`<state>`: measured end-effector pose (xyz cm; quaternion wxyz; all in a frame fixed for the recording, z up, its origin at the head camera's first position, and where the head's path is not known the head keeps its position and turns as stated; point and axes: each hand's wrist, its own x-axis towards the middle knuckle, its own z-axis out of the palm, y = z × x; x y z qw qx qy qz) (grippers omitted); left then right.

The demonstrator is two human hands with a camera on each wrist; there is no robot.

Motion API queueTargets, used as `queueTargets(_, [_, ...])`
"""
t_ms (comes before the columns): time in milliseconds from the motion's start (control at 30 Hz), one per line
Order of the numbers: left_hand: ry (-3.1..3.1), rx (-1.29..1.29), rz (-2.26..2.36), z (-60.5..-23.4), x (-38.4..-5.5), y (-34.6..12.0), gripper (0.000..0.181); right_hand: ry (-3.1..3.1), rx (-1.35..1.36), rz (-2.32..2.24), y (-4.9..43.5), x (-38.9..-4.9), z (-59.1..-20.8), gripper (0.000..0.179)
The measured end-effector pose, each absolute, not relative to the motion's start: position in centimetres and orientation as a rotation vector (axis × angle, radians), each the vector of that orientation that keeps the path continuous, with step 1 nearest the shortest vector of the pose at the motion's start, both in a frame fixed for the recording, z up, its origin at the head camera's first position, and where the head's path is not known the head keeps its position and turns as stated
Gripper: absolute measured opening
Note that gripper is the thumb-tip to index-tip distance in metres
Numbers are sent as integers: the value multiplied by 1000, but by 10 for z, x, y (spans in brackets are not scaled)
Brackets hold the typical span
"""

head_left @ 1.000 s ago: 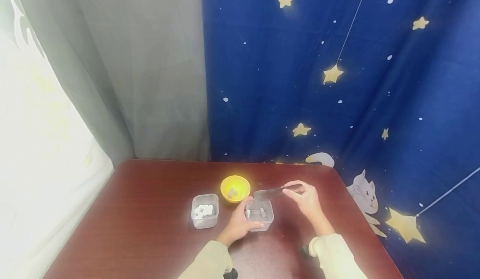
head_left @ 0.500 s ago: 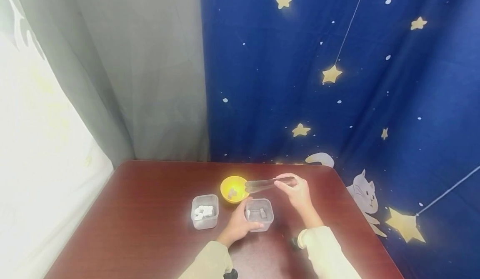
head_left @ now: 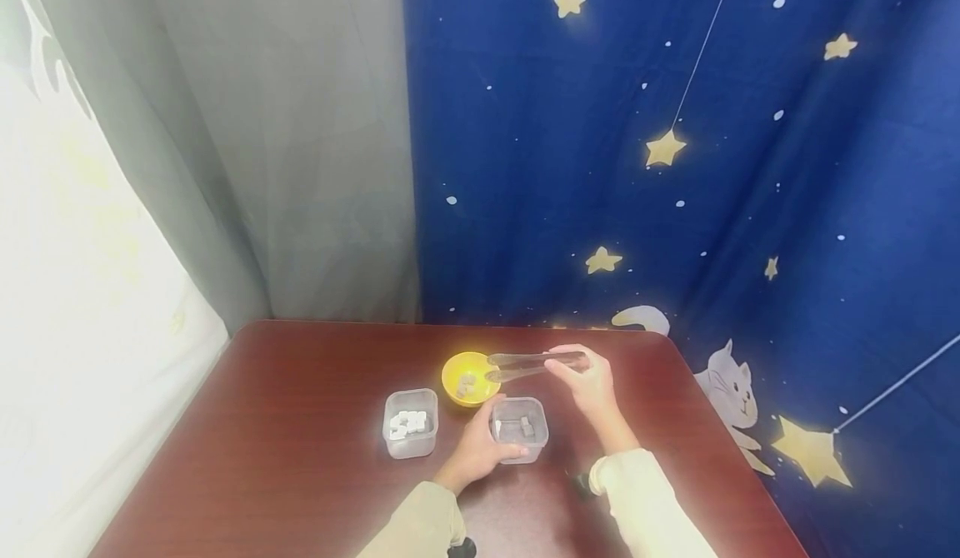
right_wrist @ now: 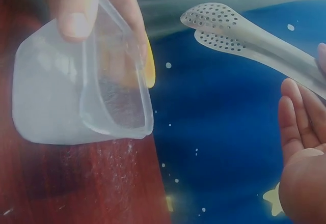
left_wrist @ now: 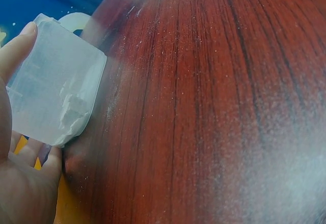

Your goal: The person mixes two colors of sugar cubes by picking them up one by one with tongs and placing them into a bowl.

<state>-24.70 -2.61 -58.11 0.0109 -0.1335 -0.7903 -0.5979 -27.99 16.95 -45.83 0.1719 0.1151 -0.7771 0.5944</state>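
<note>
Head view, leftmost on the surface (head_left: 315, 458): a clear tub (head_left: 412, 450) of white cubes (head_left: 412, 421). Next, a yellow bowl (head_left: 457, 366) holds brownish cubes (head_left: 466, 386). Your left hand (head_left: 478, 443), nearer the bowl, grips a second tub (head_left: 531, 453) just beside it. The tongs (head_left: 528, 359) lie leftward of your right hand (head_left: 588, 381), which pinches them; their long axis runs left-right, tips parted, overlapping the bowl's right rim. You cannot tell their height above it.

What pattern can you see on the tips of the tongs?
The tong tips are dotted with small holes, best seen in the right wrist view.
</note>
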Motion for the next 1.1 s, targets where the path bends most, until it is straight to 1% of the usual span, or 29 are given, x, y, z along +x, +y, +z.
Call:
queueTargets(67, [-2467,-411,-1863,-581,-247,-26,97,-2211,310,1675,174,-284,-469,23])
queueTargets(200, [-2488,-395,-1840,-578,-246,-26,99,-2280,276,1651,182,-278,-471,25])
queueTargets(333, [-2503,-393,-1816,-577,-246,-26,100,-2325,268,1664,188,-263,-462,25])
queueTargets(500, [-2476,-390,-1841,-577,-247,-27,96,-2375,282,1650,190,-249,-452,23])
queueTargets(800, [-2513,-371,-1850,-581,-246,-26,98,-2470,288,1534,198,-241,-469,21])
queueTargets(933, [-2507,-369,-1864,-581,-245,-26,98,-2484,333,1517,203,-242,-470,22])
queueTargets(1100, [-2501,-383,-1849,-581,-245,-26,98,-2526,465,1453,209,-248,-469,23])
